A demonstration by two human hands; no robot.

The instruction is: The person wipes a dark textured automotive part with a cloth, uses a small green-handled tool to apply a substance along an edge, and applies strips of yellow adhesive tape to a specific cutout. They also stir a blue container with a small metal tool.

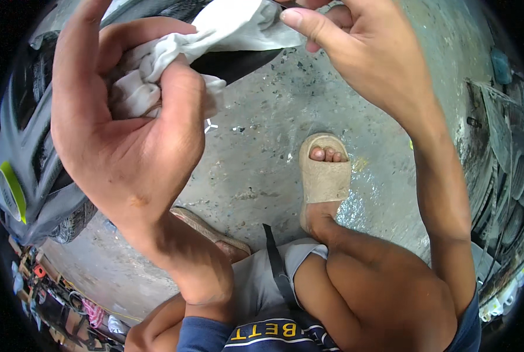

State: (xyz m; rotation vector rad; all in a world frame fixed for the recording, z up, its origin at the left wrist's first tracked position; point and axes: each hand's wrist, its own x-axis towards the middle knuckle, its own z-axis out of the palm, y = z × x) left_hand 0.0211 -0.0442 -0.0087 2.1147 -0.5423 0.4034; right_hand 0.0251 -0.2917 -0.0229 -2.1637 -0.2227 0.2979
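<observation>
My left hand is closed around a crumpled white cloth, bunched between thumb and fingers. The cloth stretches across to the right, over a smooth black panel whose lower edge shows beneath it. At the upper right, my right hand is closed in a pinch beside the cloth's far end. A small dark edge shows at its thumb tip, but the fingers partly hide what they grip. The top of the picture cuts off both hands' upper fingers.
A dark grey vehicle body with a yellow-green accent and a tyre stands at left. Tools and scattered items lie lower left. Dark clutter lines the right side. My sandalled foot rests on the concrete floor.
</observation>
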